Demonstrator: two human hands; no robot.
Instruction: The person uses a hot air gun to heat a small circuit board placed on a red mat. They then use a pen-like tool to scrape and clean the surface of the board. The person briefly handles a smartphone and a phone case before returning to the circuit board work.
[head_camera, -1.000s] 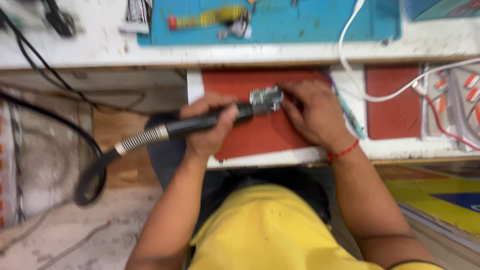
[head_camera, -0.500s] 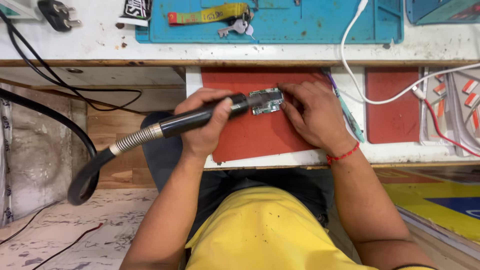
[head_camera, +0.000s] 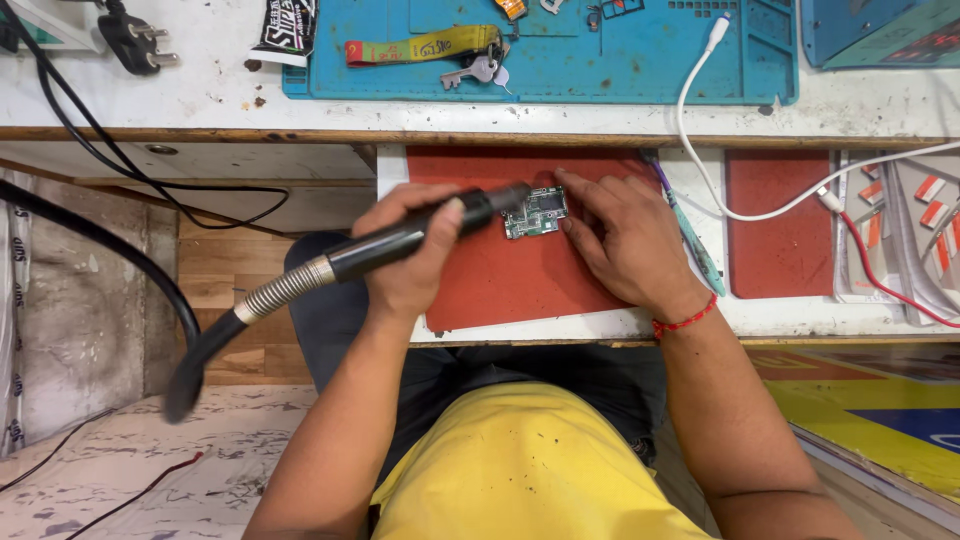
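My left hand (head_camera: 410, 262) grips a black hot-air wand (head_camera: 400, 240) with a ribbed metal collar and a thick black hose trailing down to the left. Its nozzle tip points at a small green circuit board (head_camera: 537, 212) lying on a red mat (head_camera: 500, 285). My right hand (head_camera: 625, 243) rests flat on the mat just right of the board, fingertips touching its edge. A red thread sits on that wrist.
A blue work mat (head_camera: 600, 60) on the upper bench holds keys on a yellow strap (head_camera: 425, 45). A white cable (head_camera: 745, 195), tweezers (head_camera: 690, 235), a second red mat (head_camera: 780, 220) and small parts lie to the right. A black plug (head_camera: 130, 40) and cords lie at left.
The wand's nozzle has stayed over the board. The view has steadied and shifted slightly, showing more of the upper bench. Both hands keep their places.
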